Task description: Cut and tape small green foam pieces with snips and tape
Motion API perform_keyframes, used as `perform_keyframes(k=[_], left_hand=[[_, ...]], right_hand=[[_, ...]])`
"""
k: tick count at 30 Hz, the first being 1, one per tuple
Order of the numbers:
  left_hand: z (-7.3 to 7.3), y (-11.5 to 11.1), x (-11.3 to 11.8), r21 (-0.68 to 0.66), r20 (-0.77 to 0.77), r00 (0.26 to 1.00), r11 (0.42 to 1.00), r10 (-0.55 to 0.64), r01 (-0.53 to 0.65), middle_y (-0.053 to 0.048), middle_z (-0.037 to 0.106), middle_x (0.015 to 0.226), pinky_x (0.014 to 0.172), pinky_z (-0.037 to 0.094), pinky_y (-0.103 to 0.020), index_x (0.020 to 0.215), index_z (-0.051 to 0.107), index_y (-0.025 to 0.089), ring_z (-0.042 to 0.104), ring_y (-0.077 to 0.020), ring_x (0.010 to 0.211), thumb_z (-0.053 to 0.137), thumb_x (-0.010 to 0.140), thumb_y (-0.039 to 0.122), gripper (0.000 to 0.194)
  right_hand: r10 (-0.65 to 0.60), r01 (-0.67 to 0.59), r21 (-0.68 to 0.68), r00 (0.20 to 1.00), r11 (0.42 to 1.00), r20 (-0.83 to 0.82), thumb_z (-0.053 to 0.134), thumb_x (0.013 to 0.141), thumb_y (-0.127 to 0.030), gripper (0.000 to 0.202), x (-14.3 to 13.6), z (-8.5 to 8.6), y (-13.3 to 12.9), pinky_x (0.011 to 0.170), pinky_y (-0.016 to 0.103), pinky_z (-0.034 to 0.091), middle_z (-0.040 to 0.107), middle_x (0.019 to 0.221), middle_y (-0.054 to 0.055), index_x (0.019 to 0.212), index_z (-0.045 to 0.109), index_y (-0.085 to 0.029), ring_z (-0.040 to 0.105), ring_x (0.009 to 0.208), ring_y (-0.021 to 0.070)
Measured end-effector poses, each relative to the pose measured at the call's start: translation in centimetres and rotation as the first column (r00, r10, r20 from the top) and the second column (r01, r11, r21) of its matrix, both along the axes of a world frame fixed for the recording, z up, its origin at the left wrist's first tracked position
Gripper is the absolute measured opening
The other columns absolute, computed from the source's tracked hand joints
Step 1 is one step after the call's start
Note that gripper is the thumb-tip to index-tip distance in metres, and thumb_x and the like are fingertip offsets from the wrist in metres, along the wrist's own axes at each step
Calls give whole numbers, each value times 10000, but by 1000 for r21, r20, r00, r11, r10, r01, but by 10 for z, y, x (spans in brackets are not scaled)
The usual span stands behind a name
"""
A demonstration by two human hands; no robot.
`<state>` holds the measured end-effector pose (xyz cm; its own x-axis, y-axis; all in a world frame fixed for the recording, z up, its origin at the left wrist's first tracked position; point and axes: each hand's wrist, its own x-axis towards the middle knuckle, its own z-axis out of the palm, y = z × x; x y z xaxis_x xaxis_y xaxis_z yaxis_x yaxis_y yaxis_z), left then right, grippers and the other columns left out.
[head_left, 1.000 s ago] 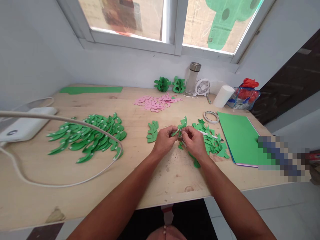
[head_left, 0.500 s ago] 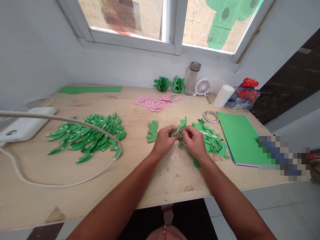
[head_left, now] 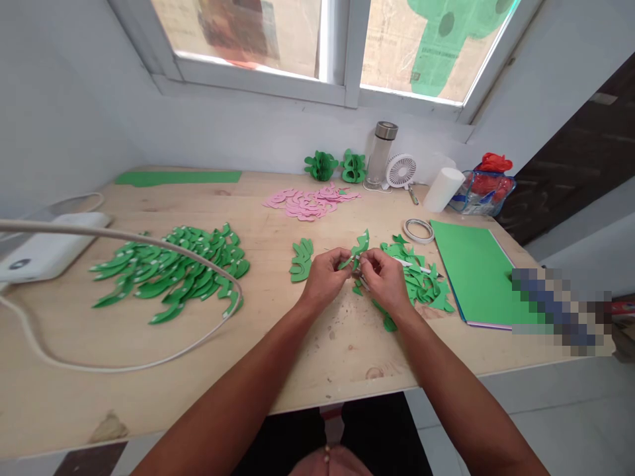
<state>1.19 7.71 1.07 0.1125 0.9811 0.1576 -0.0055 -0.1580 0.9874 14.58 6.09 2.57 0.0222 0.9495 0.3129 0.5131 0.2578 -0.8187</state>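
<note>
A curved green paper cutout (head_left: 362, 242) with small white patches is held up between my two hands, above the table's middle. My left hand (head_left: 325, 274) pinches its left side, thumb and fingers closed. Against its lower right edge, the fingertips of my right hand (head_left: 384, 274) are pressed together. Something pale and thin lies partly hidden under my right hand; I cannot make out what it is. Just left of my left hand is a flat stack of green cutouts (head_left: 300, 260). Green paper scraps (head_left: 426, 287) and a white pen (head_left: 424, 268) lie beside my right hand.
Left lies a heap of patched green cutouts (head_left: 183, 271), crossed by a white cable (head_left: 163, 243). Pink cutouts (head_left: 310, 202), folded green paper shapes (head_left: 321, 166), a bottle (head_left: 381, 155) and a small fan (head_left: 401, 171) are behind. Tape (head_left: 418, 231) and green sheets (head_left: 471, 274) are right.
Both hands stay in nearly the same place, still on the green cutout. The whole view has shifted very slightly.
</note>
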Motion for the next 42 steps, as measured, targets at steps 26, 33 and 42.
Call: perform_keyframes(k=[26,33,42], left_hand=[[-3,2,-1,126,-140,985,989,96,-78,7,589,600,563,410,-227,636,625,168,514,-123,586,646,695,332,175],[-2,1,-1,144,-188,975,986,115,-88,7,583,599,563,393,-224,635,625,164,498,-117,579,612,717,306,165],[4,-3,-1,229,-316,924,963,214,-144,40,480,545,538,324,-227,569,551,175,406,-99,533,601,693,229,144]], right_hand=[[2,-8,52,993,999,118,479,798,-251,144,-1,-3,1,537,236,350,547,600,-16,699,568,-195,466,532,121],[-3,-4,56,992,998,127,483,798,-255,159,-1,-4,1,535,234,352,557,591,-15,684,577,-197,471,526,121],[-13,13,-1,997,1000,70,488,800,-292,192,-1,-9,3,543,225,378,587,604,-11,698,614,-190,504,538,120]])
